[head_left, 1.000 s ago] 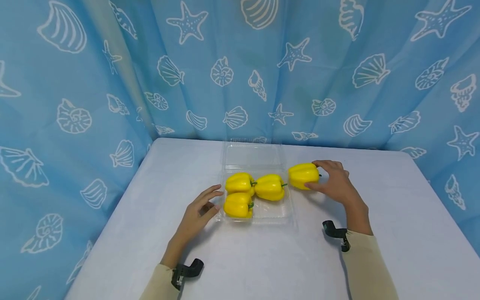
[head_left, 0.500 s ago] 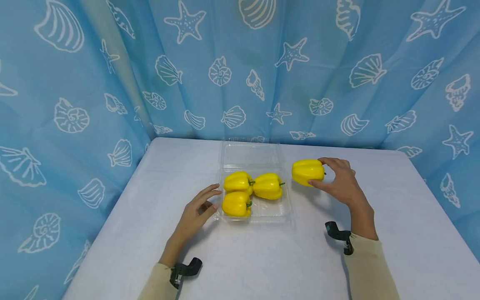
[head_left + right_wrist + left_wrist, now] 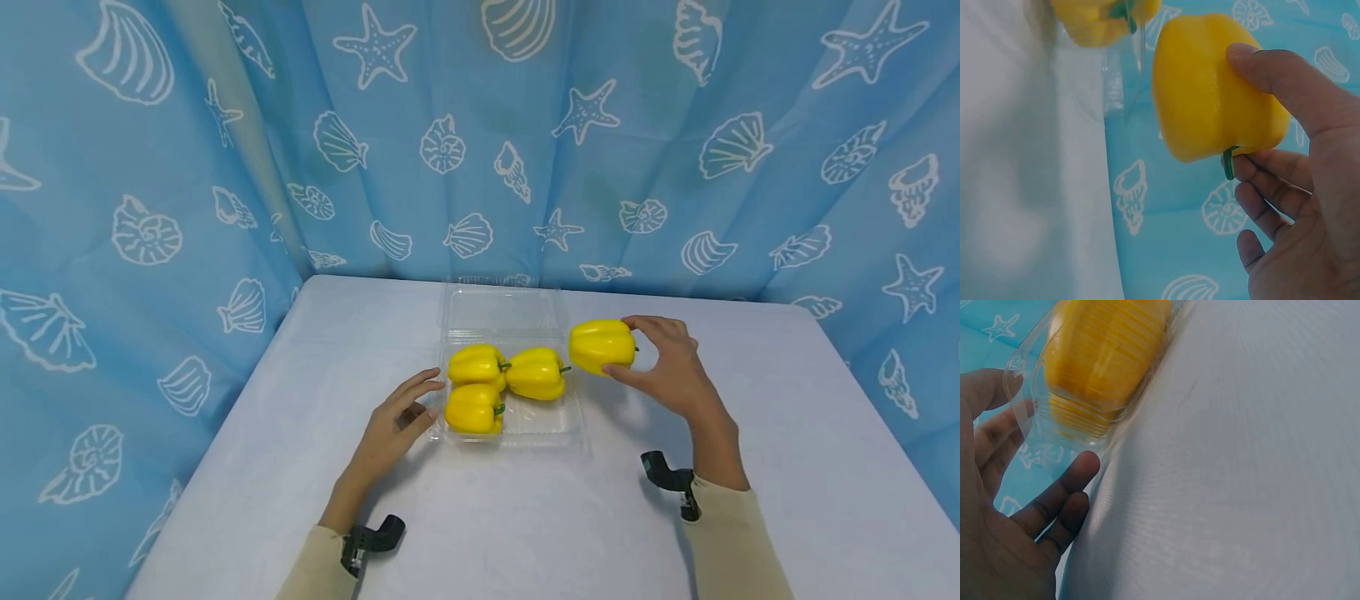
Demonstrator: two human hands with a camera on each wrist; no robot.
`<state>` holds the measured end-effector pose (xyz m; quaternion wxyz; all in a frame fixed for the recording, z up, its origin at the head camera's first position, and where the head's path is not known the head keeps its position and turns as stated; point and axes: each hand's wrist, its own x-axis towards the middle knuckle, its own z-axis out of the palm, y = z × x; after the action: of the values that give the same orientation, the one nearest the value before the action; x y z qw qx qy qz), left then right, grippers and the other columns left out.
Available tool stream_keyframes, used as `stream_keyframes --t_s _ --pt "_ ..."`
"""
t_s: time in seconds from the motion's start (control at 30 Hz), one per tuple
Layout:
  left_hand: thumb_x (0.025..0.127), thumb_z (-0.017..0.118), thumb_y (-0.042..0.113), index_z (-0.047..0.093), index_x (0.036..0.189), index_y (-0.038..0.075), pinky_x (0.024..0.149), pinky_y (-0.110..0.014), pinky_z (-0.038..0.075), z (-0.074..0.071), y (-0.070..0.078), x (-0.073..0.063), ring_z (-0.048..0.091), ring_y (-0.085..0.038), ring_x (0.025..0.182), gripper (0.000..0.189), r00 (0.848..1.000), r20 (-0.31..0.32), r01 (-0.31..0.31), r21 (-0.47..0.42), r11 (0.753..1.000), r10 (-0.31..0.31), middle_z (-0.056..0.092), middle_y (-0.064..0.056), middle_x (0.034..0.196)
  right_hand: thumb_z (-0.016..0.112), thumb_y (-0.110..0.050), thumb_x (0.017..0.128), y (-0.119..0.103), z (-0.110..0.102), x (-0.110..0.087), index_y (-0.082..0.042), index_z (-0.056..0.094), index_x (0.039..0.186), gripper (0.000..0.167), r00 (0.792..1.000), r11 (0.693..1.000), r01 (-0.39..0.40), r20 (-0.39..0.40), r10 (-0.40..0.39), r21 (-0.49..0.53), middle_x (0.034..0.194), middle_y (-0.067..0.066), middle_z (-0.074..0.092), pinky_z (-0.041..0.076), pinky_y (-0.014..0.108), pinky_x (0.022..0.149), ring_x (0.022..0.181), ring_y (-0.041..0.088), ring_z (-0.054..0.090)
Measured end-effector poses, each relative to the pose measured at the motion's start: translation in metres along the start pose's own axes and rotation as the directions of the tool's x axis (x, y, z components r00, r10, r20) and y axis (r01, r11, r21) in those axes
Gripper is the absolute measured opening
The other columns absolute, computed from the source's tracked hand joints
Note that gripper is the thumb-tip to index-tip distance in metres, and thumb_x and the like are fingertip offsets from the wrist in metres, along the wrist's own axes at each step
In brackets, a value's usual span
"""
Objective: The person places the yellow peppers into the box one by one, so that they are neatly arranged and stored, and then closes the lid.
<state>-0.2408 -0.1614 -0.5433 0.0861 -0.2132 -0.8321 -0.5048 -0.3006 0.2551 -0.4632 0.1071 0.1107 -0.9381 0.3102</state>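
Observation:
My right hand [image 3: 675, 367] holds a yellow bell pepper [image 3: 600, 346] between thumb and fingers, just right of a clear plastic clamshell container [image 3: 543, 421]. In the right wrist view this pepper [image 3: 1200, 94] hangs above the table, its green stem toward the palm. Three more yellow peppers are inside the container: one at back left [image 3: 474, 365], one at front left [image 3: 472, 410], and one at back right [image 3: 535, 375]. My left hand [image 3: 393, 425] is at the container's left edge, fingers loosely extended. In the left wrist view its fingertips [image 3: 1013, 387] overlap the clear rim.
The container's lid [image 3: 502, 310] lies folded back toward the far table edge. A white cloth covers the table [image 3: 487, 525]. Behind and to the left hangs a blue curtain [image 3: 405, 200] with white shells and starfish. Each wrist wears a black camera mount [image 3: 667, 475].
My right hand first moved the pepper slightly right and up, then brought it back left toward the container. The left hand and the three peppers in the container have stayed in place.

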Motion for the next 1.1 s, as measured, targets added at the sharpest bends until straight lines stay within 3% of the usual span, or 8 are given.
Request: stream_keyframes --t_s 0.27,0.6,0.73,1.1 --pt "0.100 0.063 0.019 0.061 0.137 0.017 0.077 -0.029 0.054 0.000 0.000 0.001 0.063 -0.014 0.087 0.037 1.000 -0.009 -0.014 0.001 1.000 0.014 0.045 0.002 0.153 0.087 -0.040 0.077 -0.016 0.002 -0.007 -0.014 0.056 0.136 0.072 0.999 0.999 0.038 0.006 -0.038 0.030 0.141 0.011 0.051 0.012 0.075 0.106 0.136 0.035 0.029" --pt "0.098 0.065 0.011 0.061 0.136 0.012 0.077 -0.031 0.054 0.002 0.000 0.000 0.064 -0.020 0.090 0.039 0.999 -0.029 -0.032 0.013 0.999 0.033 0.046 -0.006 0.152 0.088 -0.040 0.075 -0.028 0.007 -0.015 -0.015 0.058 0.134 0.071 0.991 0.989 0.135 -0.010 -0.135 0.053 0.137 0.009 0.054 0.026 0.062 0.097 0.130 0.033 0.035" --pt "0.099 0.064 0.015 0.061 0.137 0.015 0.079 -0.029 0.054 0.001 0.001 0.000 0.063 -0.016 0.091 0.038 0.999 -0.022 -0.041 0.017 0.999 0.042 0.046 -0.002 0.152 0.088 -0.039 0.076 -0.033 0.009 -0.016 -0.015 0.057 0.136 0.071 0.988 0.986 0.156 0.002 -0.156 0.051 0.137 0.009 0.053 0.027 0.060 0.095 0.129 0.033 0.035" --pt "0.099 0.063 0.012 0.060 0.137 0.012 0.078 -0.029 0.054 0.002 0.001 -0.001 0.063 -0.016 0.090 0.038 0.998 -0.022 -0.055 0.010 0.998 0.055 0.046 -0.006 0.152 0.088 -0.040 0.075 -0.048 0.017 -0.021 -0.020 0.057 0.135 0.071 0.979 0.977 0.199 0.035 -0.202 0.071 0.137 0.006 0.053 0.026 0.059 0.096 0.130 0.031 0.035"
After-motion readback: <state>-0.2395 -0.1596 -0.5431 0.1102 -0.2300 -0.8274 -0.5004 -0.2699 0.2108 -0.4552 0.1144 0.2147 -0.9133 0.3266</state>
